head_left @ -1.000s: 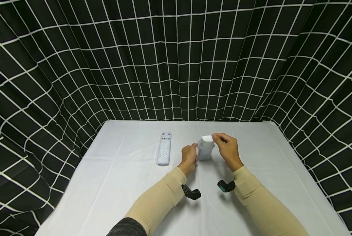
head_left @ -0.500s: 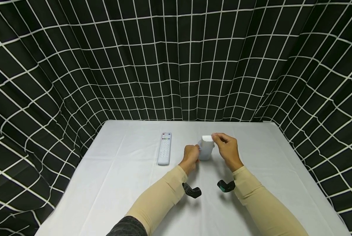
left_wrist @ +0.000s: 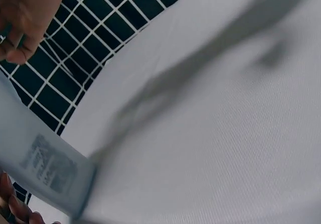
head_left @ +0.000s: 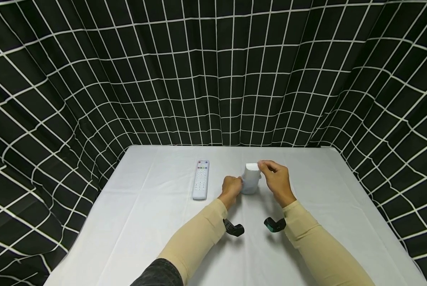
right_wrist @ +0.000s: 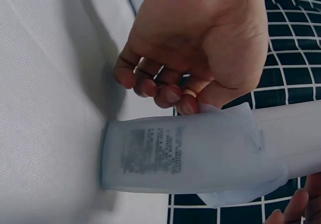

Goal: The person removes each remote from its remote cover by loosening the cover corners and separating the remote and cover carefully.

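A white slab-like thing (right_wrist: pixel 291 133) stands upright on the table, its lower part inside a translucent bluish sleeve (right_wrist: pixel 220 153). Through the sleeve a printed label (right_wrist: pixel 153 151) shows. From above, my right hand (head_left: pixel 277 180) holds the slab's top end between thumb and fingers. At the slab's left side, my left hand (head_left: pixel 231 188) pinches the loose upper edge of the sleeve; in the right wrist view its fingertips (right_wrist: pixel 188 105) meet the flap. In the left wrist view the sleeved slab (left_wrist: pixel 30 153) leans across the left side. A white remote control (head_left: pixel 200 180) lies to the left.
A white cloth covers the table (head_left: pixel 138 222). Black curtains with a white grid (head_left: pixel 220 79) enclose the back and both sides. A dark wrist device (head_left: pixel 234 228) sticks out by the left wrist, and another (head_left: pixel 274 225) by the right.
My left hand has shifted slightly right, closing in on the sleeve's left edge, and the flap there shows less. The right hand keeps its hold on the top. The remote control stays put.
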{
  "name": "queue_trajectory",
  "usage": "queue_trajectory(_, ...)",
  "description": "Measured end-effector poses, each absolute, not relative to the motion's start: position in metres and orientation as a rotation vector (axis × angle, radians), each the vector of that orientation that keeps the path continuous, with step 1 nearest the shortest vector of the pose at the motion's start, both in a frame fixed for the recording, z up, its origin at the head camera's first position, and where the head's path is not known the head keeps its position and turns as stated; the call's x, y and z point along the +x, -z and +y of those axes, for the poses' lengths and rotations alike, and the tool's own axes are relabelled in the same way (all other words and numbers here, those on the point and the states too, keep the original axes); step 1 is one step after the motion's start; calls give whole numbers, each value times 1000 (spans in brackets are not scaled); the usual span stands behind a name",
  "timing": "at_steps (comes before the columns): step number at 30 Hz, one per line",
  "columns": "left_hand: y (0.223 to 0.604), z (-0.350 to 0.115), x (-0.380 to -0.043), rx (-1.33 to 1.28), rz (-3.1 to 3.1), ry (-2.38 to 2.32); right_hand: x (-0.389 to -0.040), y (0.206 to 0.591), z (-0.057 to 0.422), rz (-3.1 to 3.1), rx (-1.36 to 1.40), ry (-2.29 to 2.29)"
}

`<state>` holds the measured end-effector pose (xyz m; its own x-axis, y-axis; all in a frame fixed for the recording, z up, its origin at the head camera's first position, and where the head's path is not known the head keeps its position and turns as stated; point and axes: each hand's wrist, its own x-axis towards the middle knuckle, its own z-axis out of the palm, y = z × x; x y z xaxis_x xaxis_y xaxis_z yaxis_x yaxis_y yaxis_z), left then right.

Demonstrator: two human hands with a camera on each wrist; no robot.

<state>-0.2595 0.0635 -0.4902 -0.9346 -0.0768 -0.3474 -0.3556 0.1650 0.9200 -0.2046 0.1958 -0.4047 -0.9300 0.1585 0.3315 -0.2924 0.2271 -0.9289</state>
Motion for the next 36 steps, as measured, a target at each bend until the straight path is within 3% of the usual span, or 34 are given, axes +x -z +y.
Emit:
queue_trajectory(17,509,61,-258,-407,2411,-1642,-201,406,193,-2168,123,-1738)
queue_trajectory(36,501,66,-251,-528,2053,-2038,-224,431,205,-2163,230,-1739)
